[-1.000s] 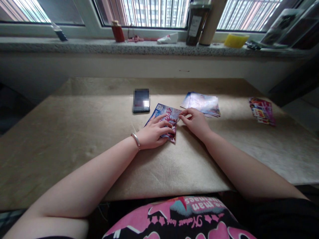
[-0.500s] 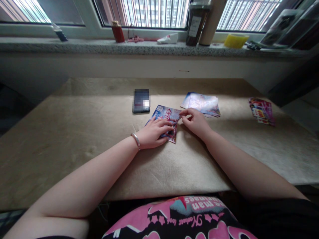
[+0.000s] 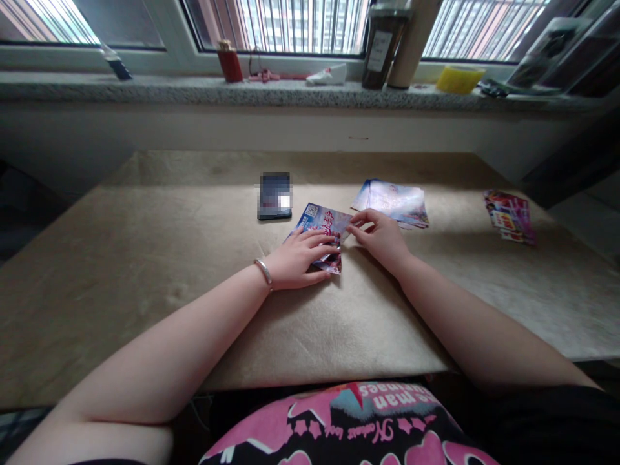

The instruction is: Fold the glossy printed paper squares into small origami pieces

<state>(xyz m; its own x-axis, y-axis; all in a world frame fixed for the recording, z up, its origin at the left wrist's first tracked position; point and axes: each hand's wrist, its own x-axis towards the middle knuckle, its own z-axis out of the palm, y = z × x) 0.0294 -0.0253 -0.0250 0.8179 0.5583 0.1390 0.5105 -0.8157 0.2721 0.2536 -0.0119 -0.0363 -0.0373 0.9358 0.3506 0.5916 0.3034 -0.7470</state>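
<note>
Nudged leaflet (image 3: 325, 223) slightly farther, pressing with flat left hand (image 3: 305, 256), pinching with right hand (image 3: 380, 237). Could tear if tugged hard.

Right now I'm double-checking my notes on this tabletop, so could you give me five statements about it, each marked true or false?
1. The left hand lies on the printed sheet. True.
2. The right hand holds the red bottle. False: its fingertips pinch the sheet's right corner.
3. The bracelet is on the right arm. False: it is on the left arm.
4. A yellow object sits on the windowsill. True.
5. The pink cards lie under the left hand. False: they lie far right.
</note>
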